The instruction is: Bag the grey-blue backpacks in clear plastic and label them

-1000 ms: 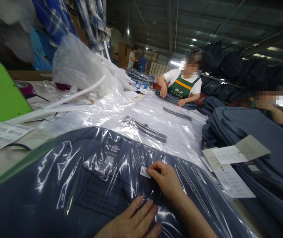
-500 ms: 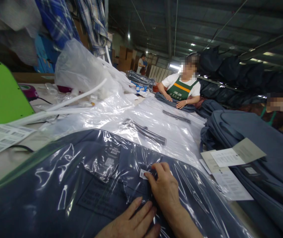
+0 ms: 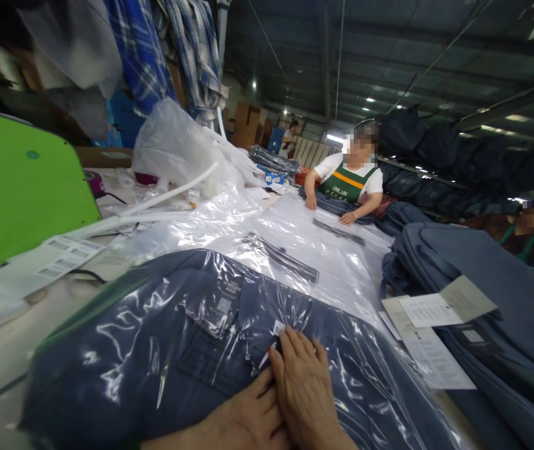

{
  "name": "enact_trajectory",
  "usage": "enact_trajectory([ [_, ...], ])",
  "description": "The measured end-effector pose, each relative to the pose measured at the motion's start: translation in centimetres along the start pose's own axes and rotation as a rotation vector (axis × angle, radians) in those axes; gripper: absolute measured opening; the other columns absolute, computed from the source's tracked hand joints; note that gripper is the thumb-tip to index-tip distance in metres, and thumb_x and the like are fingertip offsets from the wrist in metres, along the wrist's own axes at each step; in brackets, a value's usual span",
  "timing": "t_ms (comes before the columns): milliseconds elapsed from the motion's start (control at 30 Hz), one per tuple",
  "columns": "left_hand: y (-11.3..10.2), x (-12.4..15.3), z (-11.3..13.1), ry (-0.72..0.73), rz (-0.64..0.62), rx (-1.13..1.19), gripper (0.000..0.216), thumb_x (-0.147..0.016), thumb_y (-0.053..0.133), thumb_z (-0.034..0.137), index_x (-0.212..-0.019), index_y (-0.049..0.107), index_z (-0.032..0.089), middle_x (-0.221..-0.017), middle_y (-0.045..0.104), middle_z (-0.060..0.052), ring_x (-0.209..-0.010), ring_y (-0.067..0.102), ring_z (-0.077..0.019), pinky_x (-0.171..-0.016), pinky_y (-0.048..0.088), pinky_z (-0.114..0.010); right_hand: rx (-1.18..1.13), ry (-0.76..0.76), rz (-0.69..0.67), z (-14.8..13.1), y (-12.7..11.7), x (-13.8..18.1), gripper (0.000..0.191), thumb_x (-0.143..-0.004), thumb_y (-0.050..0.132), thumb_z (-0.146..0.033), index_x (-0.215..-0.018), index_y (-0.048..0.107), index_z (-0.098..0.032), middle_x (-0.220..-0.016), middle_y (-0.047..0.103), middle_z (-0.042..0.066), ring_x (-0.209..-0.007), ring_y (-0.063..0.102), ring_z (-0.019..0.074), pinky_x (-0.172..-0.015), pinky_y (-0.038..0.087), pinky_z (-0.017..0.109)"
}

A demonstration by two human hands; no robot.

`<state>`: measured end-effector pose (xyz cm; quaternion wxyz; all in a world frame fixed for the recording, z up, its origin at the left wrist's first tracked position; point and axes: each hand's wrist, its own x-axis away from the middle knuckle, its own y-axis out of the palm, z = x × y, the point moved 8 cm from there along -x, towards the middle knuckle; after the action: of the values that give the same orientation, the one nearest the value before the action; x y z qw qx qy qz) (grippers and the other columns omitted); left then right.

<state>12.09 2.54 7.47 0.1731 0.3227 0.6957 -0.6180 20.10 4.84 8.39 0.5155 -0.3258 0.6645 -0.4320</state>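
In front of me lies a dark blue fabric item in a clear plastic bag (image 3: 121, 369). A dark printed tag (image 3: 224, 304) shows through the plastic. A small white barcode sticker (image 3: 278, 327) is on the plastic just beyond the fingertips of my right hand (image 3: 306, 384). That hand rests flat on the bag, fingers stretched out and close together, holding nothing. My left hand (image 3: 243, 412) also lies flat on the plastic. Its fingers reach partly under and against my right hand, so some of them are hidden.
Clear plastic bags (image 3: 290, 219) with dark printed strips spread across the table beyond. A sheet of barcode stickers (image 3: 67, 256) lies by a green machine (image 3: 27, 194). Stacked dark blue items (image 3: 473, 256) with paper tags (image 3: 428, 306) stand right. A co-worker (image 3: 348, 181) handles dark fabric opposite.
My right hand has gone from pinching at the sticker to lying flat just below it. My left hand has moved in against it. The view has shifted a little left.
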Motion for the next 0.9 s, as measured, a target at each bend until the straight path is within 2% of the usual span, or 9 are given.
enact_trajectory([
  [67, -1.0, -0.6, -0.3, -0.025, -0.163, 0.131, 0.050, -0.094, 0.047, 0.042, -0.134, 0.048, 0.013, -0.134, 0.056, -0.010, -0.125, 0.047, -0.0256, -0.111, 0.031, -0.041, -0.091, 0.005, -0.080, -0.1, -0.6, 0.6, 0.039, -0.099, 0.027, -0.025, -0.108, 0.064, -0.022, -0.117, 0.068, 0.005, -0.113, 0.058, 0.0247, -0.102, 0.033, 0.053],
  [133, -1.6, -0.9, -0.6, -0.067, -0.278, 0.292, 0.061, -0.092, 0.047, 0.049, -0.139, 0.041, 0.010, -0.139, 0.050, -0.013, -0.132, 0.040, -0.0272, -0.113, 0.029, -0.043, -0.172, -0.011, -0.084, -0.7, -2.3, 1.8, 0.037, -0.100, 0.026, -0.023, -0.112, 0.061, -0.024, -0.115, 0.068, 0.002, -0.113, 0.058, 0.0203, -0.106, 0.029, 0.050],
  [267, -2.3, -1.0, -1.5, -0.138, -0.346, 0.471, 0.043, -0.089, 0.057, 0.043, -0.121, 0.057, 0.015, -0.125, 0.061, -0.013, -0.119, 0.052, -0.0257, -0.112, 0.029, -0.047, -0.083, -0.032, 0.039, -1.8, -6.8, 6.1, 0.031, -0.100, 0.031, -0.026, -0.110, 0.060, -0.020, -0.110, 0.068, 0.004, -0.106, 0.059, 0.0184, -0.106, 0.025, 0.043],
  [400, -4.0, -0.5, -1.4, -0.111, -0.405, 0.438, 0.036, -0.088, 0.060, 0.040, -0.114, 0.061, 0.015, -0.117, 0.065, -0.013, -0.115, 0.055, -0.0260, -0.107, 0.036, -0.042, 0.114, -0.062, 0.133, -2.1, -9.8, 11.5, 0.028, -0.099, 0.037, -0.027, -0.111, 0.060, -0.016, -0.109, 0.068, 0.007, -0.104, 0.060, 0.0205, -0.108, 0.023, 0.042],
  [533, -6.6, 1.9, 0.1, -0.036, -0.481, 0.300, 0.047, -0.091, 0.055, 0.042, -0.132, 0.050, 0.018, -0.132, 0.056, -0.016, -0.123, 0.051, -0.0307, -0.103, 0.038, -0.046, 0.292, -0.119, 0.144, -2.0, -10.8, 15.3, 0.033, -0.098, 0.040, -0.030, -0.123, 0.055, -0.015, -0.120, 0.063, 0.011, -0.112, 0.056, 0.0231, -0.108, 0.022, 0.043],
  [633, -7.1, 3.9, 1.1, -0.013, -0.553, 0.201, 0.057, -0.091, 0.056, 0.038, -0.142, 0.038, 0.019, -0.142, 0.046, -0.019, -0.129, 0.046, -0.0335, -0.104, 0.037, -0.048, 0.367, -0.159, 0.211, -1.9, -11.6, 18.0, 0.038, -0.095, 0.045, -0.029, -0.129, 0.050, -0.012, -0.128, 0.057, 0.014, -0.122, 0.048, 0.0259, -0.110, 0.021, 0.046],
  [700, -6.8, 4.9, 1.3, -0.012, -0.587, 0.165, 0.060, -0.089, 0.059, 0.033, -0.144, 0.036, 0.021, -0.144, 0.044, -0.018, -0.131, 0.043, -0.0337, -0.106, 0.034, -0.049, 0.408, -0.099, 0.301, -1.2, -12.6, 20.1, 0.038, -0.094, 0.046, -0.028, -0.129, 0.049, -0.011, -0.129, 0.055, 0.016, -0.126, 0.044, 0.0273, -0.110, 0.023, 0.049],
  [767, -6.3, 5.4, 1.2, -0.018, -0.605, 0.154, 0.061, -0.089, 0.059, 0.030, -0.145, 0.035, 0.024, -0.146, 0.042, -0.017, -0.133, 0.041, -0.0332, -0.108, 0.033, -0.049, 0.448, 0.041, 0.385, 0.4, -13.6, 22.3, 0.039, -0.095, 0.043, -0.030, -0.130, 0.048, -0.011, -0.131, 0.054, 0.018, -0.128, 0.042, 0.0276, -0.109, 0.025, 0.050],
  [900, -5.0, 6.2, 0.9, -0.025, -0.634, 0.177, 0.063, -0.090, 0.056, 0.033, -0.147, 0.029, 0.031, -0.152, 0.032, -0.012, -0.138, 0.033, -0.0308, -0.111, 0.027, -0.050, 0.341, 0.493, 0.449, 5.7, -15.0, 26.1, 0.055, -0.096, 0.029, -0.051, -0.127, 0.052, -0.011, -0.133, 0.053, 0.020, -0.128, 0.045, 0.0306, -0.106, 0.028, 0.055],
])
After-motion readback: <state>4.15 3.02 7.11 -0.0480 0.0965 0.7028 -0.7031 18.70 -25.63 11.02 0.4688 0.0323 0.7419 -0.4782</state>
